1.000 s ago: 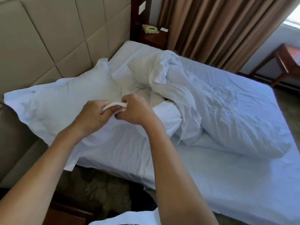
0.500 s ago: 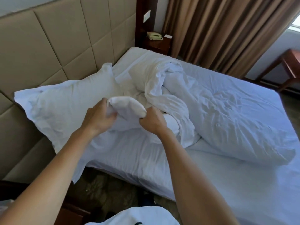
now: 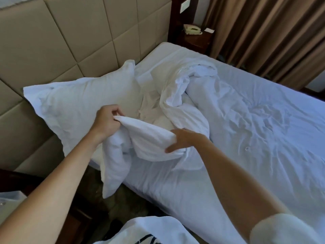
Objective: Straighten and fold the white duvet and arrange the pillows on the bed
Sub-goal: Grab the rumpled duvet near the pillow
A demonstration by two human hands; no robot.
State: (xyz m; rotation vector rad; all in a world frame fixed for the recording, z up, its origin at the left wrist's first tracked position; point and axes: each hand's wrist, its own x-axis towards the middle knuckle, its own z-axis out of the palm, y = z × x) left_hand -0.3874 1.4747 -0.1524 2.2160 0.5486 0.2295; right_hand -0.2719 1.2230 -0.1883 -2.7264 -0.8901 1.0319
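The white duvet [image 3: 184, 106] has one corner lifted off the bed [image 3: 263, 138], and both hands have hold of that raised fold. The left hand [image 3: 107, 120] is the upper grip: its fingers are curled and pinch the tip of the corner between thumb and fingertips. The right hand [image 3: 181, 140] is the lower grip, just right of and below the left one; its thumb lies under the edge of the fold and the fingers wrap over the far side, so the cloth is clamped between them. Between the two grips the fabric stretches as a taut, sloping ridge. Below the left grip a long tail of the same cloth hangs down past the edge of the mattress. Beyond the right grip the rest of the duvet lies bunched in a twisted heap up the middle of the bed, then spreads out wrinkled to the right. Directly behind the left grip a white pillow [image 3: 70, 106] leans against the padded headboard [image 3: 61, 41]. Farther off, past the heap, a dark wooden nightstand [image 3: 195, 41] carries a pale telephone [image 3: 192, 29] and a small white card [image 3: 209, 30]. Brown curtains [image 3: 263, 32] hang to the right of that.
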